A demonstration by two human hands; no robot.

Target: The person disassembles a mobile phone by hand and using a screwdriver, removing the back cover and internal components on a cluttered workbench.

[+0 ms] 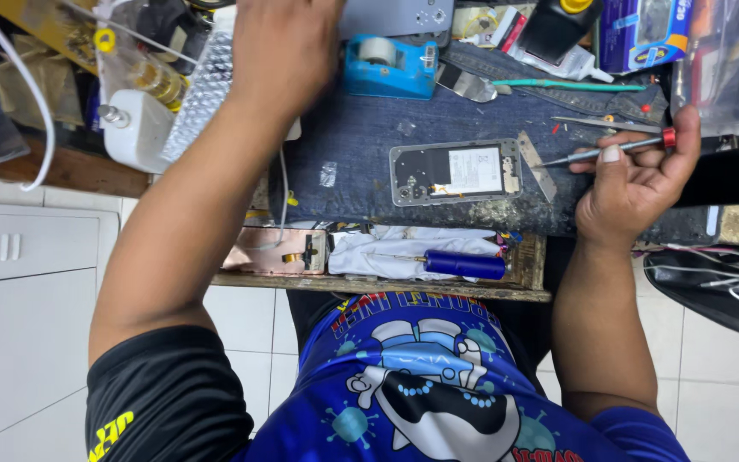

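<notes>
Nearest the body, at the bench's front edge: a blue-handled screwdriver lying on a crumpled white cloth, long axis left to right, untouched; just left of it a copper-coloured plate with a small flex part.

Further in, on the dark denim mat: an opened phone, back cover off, white battery showing, long axis left to right, flat and free of both hands. Just beside its right end, a thin metal pry blade, angled.

Right hand to the right of the phone, closed around a slim precision screwdriver with a red cap, thumb and fingers clamped on the shaft, tip aimed left toward the phone's upper right corner, near it but not touching. Clearly the nearer hand to the phone; only the pry blade between tip and frame.

Left hand stretched well beyond the phone toward the back of the bench, over a bubble-wrap sheet and a grey device; back of hand only, fingers out of sight, so open or closed cannot be told.

Farthest back: a blue tape dispenser, tweezers, a teal-handled tool, a black bottle with yellow cap, a clear plastic box.
</notes>
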